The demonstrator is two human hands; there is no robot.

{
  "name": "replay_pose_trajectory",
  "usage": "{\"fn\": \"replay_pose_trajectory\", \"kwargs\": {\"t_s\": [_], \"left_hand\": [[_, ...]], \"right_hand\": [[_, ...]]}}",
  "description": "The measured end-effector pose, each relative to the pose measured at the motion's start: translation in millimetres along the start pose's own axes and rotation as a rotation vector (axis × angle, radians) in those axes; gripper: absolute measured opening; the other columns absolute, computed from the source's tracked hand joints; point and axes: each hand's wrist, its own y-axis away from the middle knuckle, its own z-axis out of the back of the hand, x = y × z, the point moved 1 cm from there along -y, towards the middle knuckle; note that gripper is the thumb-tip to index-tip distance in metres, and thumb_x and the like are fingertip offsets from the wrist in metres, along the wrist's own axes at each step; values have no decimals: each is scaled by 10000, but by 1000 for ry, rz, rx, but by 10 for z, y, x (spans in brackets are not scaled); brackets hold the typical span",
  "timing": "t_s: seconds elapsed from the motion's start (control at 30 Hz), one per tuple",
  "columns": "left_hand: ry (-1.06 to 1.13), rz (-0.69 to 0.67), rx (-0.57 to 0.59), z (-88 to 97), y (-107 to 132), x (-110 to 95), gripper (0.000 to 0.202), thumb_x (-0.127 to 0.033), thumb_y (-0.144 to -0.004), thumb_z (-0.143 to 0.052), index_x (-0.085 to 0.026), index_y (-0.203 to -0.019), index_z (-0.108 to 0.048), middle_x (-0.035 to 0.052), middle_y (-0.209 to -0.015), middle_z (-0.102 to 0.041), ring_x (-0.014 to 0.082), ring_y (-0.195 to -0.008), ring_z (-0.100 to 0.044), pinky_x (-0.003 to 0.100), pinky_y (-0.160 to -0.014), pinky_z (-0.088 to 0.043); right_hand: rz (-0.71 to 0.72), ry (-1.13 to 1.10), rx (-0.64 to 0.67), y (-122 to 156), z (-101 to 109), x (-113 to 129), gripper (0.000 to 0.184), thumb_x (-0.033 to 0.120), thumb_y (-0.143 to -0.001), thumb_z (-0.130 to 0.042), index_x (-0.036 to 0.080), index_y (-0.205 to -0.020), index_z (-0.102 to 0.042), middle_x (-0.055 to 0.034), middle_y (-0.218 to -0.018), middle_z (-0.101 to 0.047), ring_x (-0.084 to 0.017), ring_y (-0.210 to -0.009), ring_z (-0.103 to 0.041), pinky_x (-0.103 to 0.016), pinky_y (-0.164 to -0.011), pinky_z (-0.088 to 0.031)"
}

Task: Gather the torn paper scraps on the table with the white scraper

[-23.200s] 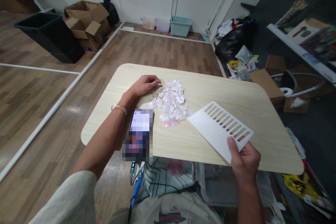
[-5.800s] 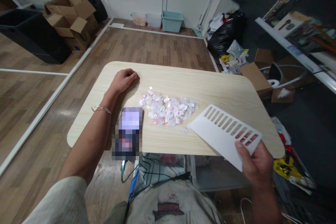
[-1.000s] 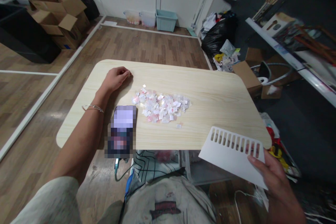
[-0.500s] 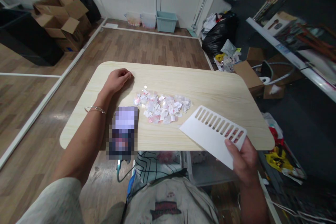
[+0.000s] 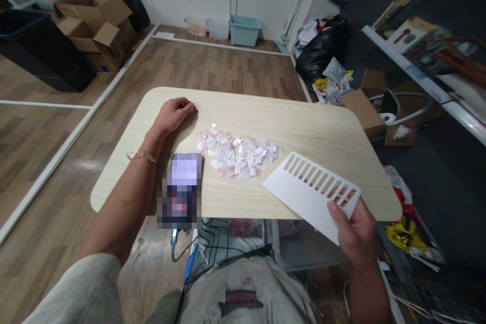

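A white plastic scraper point(image 5: 304, 197), trapezoid in outline with a row of long slots along its far edge, is over the front right part of the pale wood-grain table point(image 5: 304, 116), its near corner out past the table's front edge. The right hand point(image 5: 355, 225) grips its right end, thumb on top and the other fingers underneath, partly visible through the slots. The scraper's left corner points toward a loose heap of small white and pinkish scraps point(image 5: 241, 158) and lies just beside it; whether that corner touches the tabletop cannot be told.

The left hand point(image 5: 177, 111) rests at the table's far left, beyond the heap, its fingers curled in toward the thumb; whether they pinch anything cannot be told. A silver bracelet point(image 5: 142, 155) circles that wrist. Between the left forearm and the scraps lies a smartphone point(image 5: 184, 182), its screen pixelated, with a cable point(image 5: 173, 248) hanging from its near end.

Below the table's front edge sits a translucent plastic bin point(image 5: 311, 255), next to a pale cloth with dark lines point(image 5: 214, 243). Farther off, a teal tub point(image 5: 245, 31) stands by the wall.
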Motion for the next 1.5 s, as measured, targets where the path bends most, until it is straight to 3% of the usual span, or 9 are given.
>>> {"fn": "replay_pose_trajectory", "kwargs": {"t_s": [0.13, 0.33, 0.53, 0.73, 0.83, 0.97, 1.13, 1.33, 1.5], "left_hand": [[-6, -2, -6, 0, -2, 13, 198, -376, -967, -694, -203, -902, -764, 65, -766, -666, 229, -746, -569, 399, -742, -444], [-13, -8, 0, 7, -15, 38, 177, -361, -976, -699, -213, -899, -760, 58, -753, -673, 229, -750, -569, 391, -730, -442], [-8, 1, -14, 2, 1, 7, 173, -355, -961, -704, -208, -903, -775, 70, -795, -679, 232, -772, -576, 404, -767, -463], [-30, -3, -11, 4, 6, 5, 178, -354, -980, -689, -211, -910, -769, 59, -767, -672, 230, -746, -571, 403, -747, -440], [-44, -20, -19, 6, 7, 3, 171, -347, -977, -691, -212, -905, -765, 65, -776, -693, 236, -764, -591, 404, -760, -449], [-39, -9, -7, 9, 10, -3, 172, -351, -980, -697, -211, -906, -764, 62, -767, -690, 233, -759, -584, 395, -757, -458], [-25, 12, -8, 10, 10, 1, 187, -366, -976, -703, -201, -919, -770, 70, -770, -679, 231, -754, -571, 391, -750, -457], [-32, -2, -23, -3, -16, 42, 193, -384, -947, -705, -206, -900, -767, 70, -769, -686, 231, -769, -579, 379, -736, -462], [-37, -24, -19, -9, -33, 72, 202, -380, -955, -694, -200, -904, -771, 60, -740, -674, 219, -731, -555, 375, -710, -420]], "right_hand": [[4, 9, -30, -5, 5, 21, 497, 566, -898, -963, 257, -1273, -859, -154, -1260, -925, -443, -1238, -874, -561, -1041, -724], [28, 59, -70, -7, 5, 39, 474, 622, -914, -941, 250, -1195, -859, -148, -1164, -925, -390, -1082, -880, -509, -960, -714], [37, 55, -71, 13, 24, -36, 484, 605, -919, -947, 252, -1239, -864, -152, -1215, -920, -407, -1143, -880, -506, -973, -716], [-69, 32, -41, 188, -34, -72, 509, 670, -948, -913, 276, -1267, -860, -109, -1097, -918, -373, -924, -879, -470, -784, -736], [-5, 4, -22, 218, -52, -76, 482, 666, -916, -948, 270, -1179, -871, -112, -1096, -923, -358, -971, -881, -448, -850, -729], [132, 33, -117, 216, -56, -87, 447, 644, -930, -944, 262, -1151, -875, -129, -1130, -927, -351, -1051, -876, -459, -951, -710], [231, 99, -10, 268, -35, -142, 306, 557, -998, -900, 262, -1080, -890, -128, -1033, -923, -336, -950, -879, -442, -884, -723], [203, 69, 159, 465, -67, -226, 300, 541, -1021, -886, 246, -1067, -904, -118, -990, -926, -327, -893, -891, -392, -808, -737], [125, 6, 75, 642, -141, -297, 299, 536, -1054, -877, 238, -1077, -895, -114, -1045, -930, -306, -937, -889, -379, -848, -724]]}}
